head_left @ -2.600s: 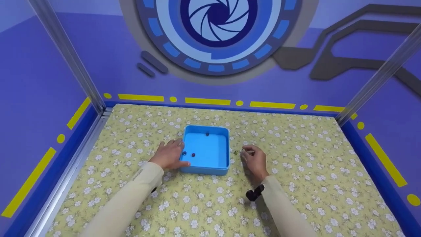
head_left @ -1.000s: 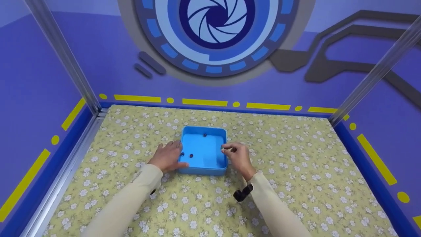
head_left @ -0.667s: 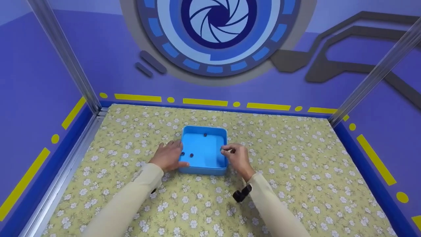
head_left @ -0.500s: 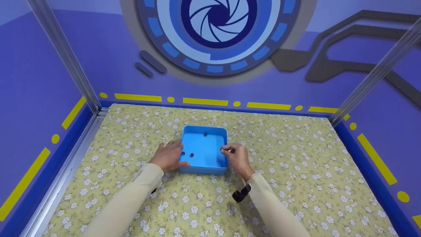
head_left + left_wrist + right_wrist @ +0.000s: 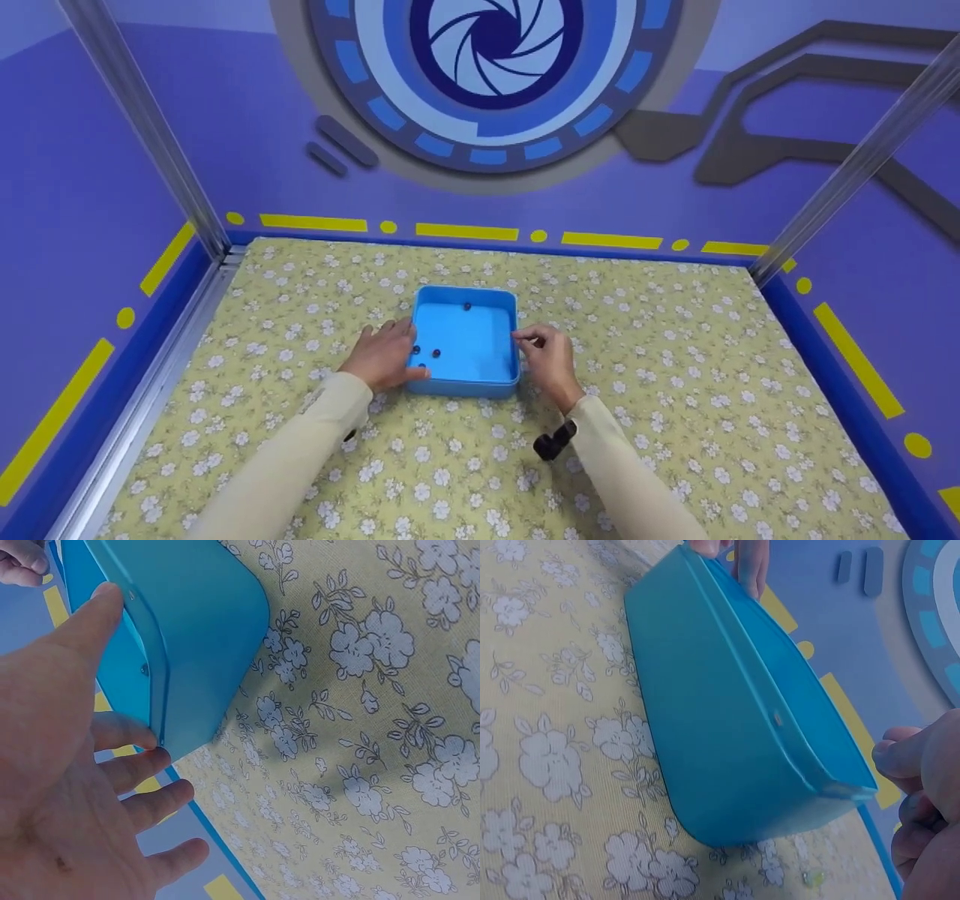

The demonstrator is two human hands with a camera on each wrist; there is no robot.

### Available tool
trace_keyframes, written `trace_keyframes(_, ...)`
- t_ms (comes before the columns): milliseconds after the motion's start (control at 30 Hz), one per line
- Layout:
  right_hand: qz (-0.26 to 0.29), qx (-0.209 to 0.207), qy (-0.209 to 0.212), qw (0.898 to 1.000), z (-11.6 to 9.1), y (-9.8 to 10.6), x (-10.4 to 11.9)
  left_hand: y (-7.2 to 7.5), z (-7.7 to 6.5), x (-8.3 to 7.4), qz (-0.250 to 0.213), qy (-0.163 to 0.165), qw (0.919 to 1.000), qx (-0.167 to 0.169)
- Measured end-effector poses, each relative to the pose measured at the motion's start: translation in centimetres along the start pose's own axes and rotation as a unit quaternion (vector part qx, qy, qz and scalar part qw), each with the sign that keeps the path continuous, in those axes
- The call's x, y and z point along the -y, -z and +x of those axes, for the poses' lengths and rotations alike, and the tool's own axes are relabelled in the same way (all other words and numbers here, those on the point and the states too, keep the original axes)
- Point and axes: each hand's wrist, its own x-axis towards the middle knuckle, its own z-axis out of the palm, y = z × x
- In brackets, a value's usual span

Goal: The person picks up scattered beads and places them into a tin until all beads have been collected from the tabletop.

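A square blue open-topped box [image 5: 471, 390] stands on the flowered cloth. Several small marbles lie inside: a dark red one [image 5: 436, 353], another marble [image 5: 467, 306] at the far wall, and a dark one [image 5: 416, 349] with a faint one [image 5: 422, 366] beside the left hand. The left hand [image 5: 380, 355] rests at the box's left near corner, thumb on the near rim and fingers spread at the left side. At the right rim is the right hand [image 5: 549, 361], its fingers curled, thumb against index finger; nothing shows between them.
A greenish marble [image 5: 812, 877] lies on the cloth beside the box, seen in the right wrist view. The flowered cloth [image 5: 675, 390] covers the table. Blue printed walls [image 5: 480, 202] and metal posts [image 5: 150, 127] enclose it on the back and sides.
The right hand moved from the cloth at right over the box's right rim, then back slightly. The small thing it pinched is gone from its fingertips; a faint marble now shows near the left thumb.
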Motion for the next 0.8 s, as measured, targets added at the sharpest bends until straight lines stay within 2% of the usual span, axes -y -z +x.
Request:
trace_keyframes(267, 0.008, -0.024, -0.004, 1.000, 0.2, 1.0, -0.9, 0.2, -0.3, 0.0, 0.003, -0.004, 1.0000, -0.006)
trace_keyframes(500, 0.020, -0.033, -0.022, 0.999, 0.2, 2.0, -2.0, 0.2, 0.1, -0.1, 0.003, -0.003, 0.9999, -0.010)
trace_keyframes(800, 0.040, -0.005, -0.045, 0.998, -0.1, 2.5, -4.0, 0.0, 0.0, -0.1, -0.006, 0.000, 1.0000, -0.001)
